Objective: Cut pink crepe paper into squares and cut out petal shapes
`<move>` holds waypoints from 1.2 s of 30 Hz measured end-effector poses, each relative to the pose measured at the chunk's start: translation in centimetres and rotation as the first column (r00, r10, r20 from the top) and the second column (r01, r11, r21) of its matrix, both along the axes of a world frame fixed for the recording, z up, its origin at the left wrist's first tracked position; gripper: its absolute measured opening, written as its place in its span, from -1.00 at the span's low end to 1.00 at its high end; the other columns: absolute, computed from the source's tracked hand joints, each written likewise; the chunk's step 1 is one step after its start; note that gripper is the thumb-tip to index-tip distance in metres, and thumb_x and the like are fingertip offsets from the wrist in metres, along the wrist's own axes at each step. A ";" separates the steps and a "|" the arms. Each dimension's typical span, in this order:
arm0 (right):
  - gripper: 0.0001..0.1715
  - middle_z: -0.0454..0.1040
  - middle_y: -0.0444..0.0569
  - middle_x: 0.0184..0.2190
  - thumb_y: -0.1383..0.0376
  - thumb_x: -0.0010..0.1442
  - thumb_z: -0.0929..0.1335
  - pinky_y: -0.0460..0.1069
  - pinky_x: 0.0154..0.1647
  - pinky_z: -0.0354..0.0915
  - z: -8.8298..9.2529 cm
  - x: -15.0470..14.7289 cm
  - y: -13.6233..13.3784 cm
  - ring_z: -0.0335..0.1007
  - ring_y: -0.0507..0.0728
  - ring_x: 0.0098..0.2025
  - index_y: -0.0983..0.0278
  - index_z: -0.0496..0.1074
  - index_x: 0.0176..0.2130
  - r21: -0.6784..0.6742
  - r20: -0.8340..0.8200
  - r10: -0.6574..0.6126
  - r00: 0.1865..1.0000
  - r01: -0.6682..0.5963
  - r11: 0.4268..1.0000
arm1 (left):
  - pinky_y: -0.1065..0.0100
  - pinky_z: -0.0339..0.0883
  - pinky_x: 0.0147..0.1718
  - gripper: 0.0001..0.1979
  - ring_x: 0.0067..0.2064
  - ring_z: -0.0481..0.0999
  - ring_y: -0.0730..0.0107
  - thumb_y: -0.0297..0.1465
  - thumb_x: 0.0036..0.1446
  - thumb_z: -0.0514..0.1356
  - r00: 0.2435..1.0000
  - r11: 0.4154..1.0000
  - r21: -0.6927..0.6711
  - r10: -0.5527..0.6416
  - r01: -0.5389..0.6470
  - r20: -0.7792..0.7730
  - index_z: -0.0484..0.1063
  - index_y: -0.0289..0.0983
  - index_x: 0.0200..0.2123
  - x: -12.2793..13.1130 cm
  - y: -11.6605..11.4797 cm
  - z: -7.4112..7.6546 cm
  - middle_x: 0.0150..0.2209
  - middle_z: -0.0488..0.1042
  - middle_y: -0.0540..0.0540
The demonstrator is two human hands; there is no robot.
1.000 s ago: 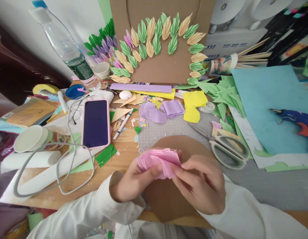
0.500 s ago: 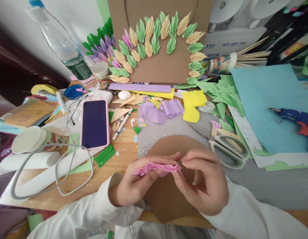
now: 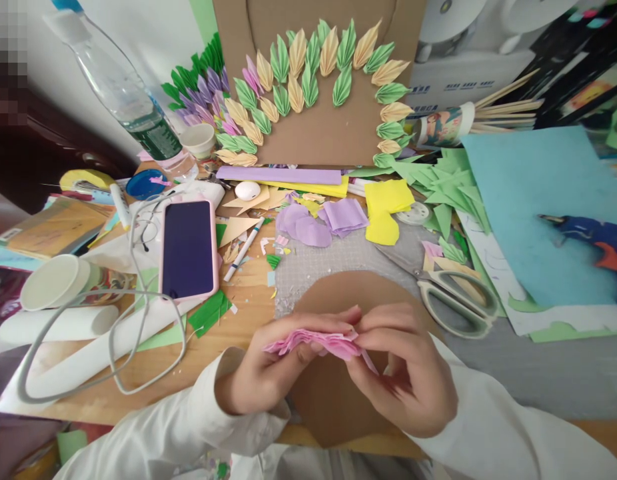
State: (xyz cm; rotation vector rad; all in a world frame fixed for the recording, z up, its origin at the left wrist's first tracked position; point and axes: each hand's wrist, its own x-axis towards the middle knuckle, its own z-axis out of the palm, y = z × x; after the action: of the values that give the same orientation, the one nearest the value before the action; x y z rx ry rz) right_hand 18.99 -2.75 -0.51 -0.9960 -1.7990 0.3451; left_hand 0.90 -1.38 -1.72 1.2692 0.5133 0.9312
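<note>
Fingers (image 3: pixel 308 327) of both hands pinch pink paper stack (image 3: pixel 313 341).

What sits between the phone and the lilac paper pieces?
Head view: a white marker pen and a cream paper triangle, plus small scraps.

Before you lies a light wooden worktop (image 3: pixel 243 310), backed by a plain white wall (image 3: pixel 158 47) with a pale green strip (image 3: pixel 201 17). On your left stands a dark brown polished wooden piece of furniture (image 3: pixel 48 143). The light is soft and even.
</note>
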 end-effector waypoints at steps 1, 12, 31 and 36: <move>-0.85 0.46 -0.07 -0.43 0.47 0.13 0.37 -0.04 -0.42 0.44 0.0 0.1 0.0 0.44 0.09 -0.37 0.23 0.41 -0.29 0.004 0.001 0.016 1.000 -0.016 1.000 | 0.19 0.27 0.19 -0.66 0.19 0.39 0.16 -0.53 0.29 0.07 1.000 1.000 -0.001 0.002 -0.002 0.003 0.46 -0.19 0.06 0.0 0.0 0.0 0.13 0.46 -0.16; -0.69 0.52 -0.02 -0.30 0.54 0.13 0.33 0.07 -0.23 0.44 -1.2 -0.1 -0.2 0.46 0.14 -0.24 0.21 0.37 -0.15 -0.072 -0.030 0.034 0.999 -0.036 0.997 | 0.14 0.18 0.23 -0.71 0.21 0.37 0.14 -0.38 0.25 0.18 0.997 0.969 -0.242 0.068 -0.060 0.026 0.48 -0.11 0.04 0.4 0.0 -1.2 0.12 0.47 -0.10; -0.86 0.32 -0.08 -0.22 0.46 0.17 0.37 -0.05 -0.11 0.37 -1.6 -0.7 -0.6 0.37 0.05 -0.14 0.21 0.44 -0.31 -0.401 -0.368 -0.048 0.929 -0.112 0.909 | 0.28 0.33 0.10 -0.73 0.09 0.49 0.21 -0.38 0.27 0.14 0.977 0.978 -0.120 0.155 -0.173 -0.146 0.53 -0.09 -0.01 0.3 0.0 -0.7 0.05 0.53 -0.04; -0.87 0.30 -0.08 -0.20 0.43 0.16 0.39 -0.03 -0.16 0.34 -2.0 -0.7 -0.5 0.33 0.08 -0.12 0.18 0.45 -0.32 -0.404 -0.296 -0.106 0.949 -0.023 0.914 | 0.25 0.30 0.14 -0.68 0.13 0.46 0.20 -0.38 0.31 0.09 0.983 0.990 -0.079 0.100 -0.113 -0.154 0.46 -0.09 0.09 0.2 0.0 -0.7 0.10 0.49 -0.06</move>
State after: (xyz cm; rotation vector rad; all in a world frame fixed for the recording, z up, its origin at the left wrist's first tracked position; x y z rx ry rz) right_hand 18.33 -3.28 -2.51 -1.1870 -1.4412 0.8280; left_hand 1.13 -1.33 -2.43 1.2474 0.7384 0.8964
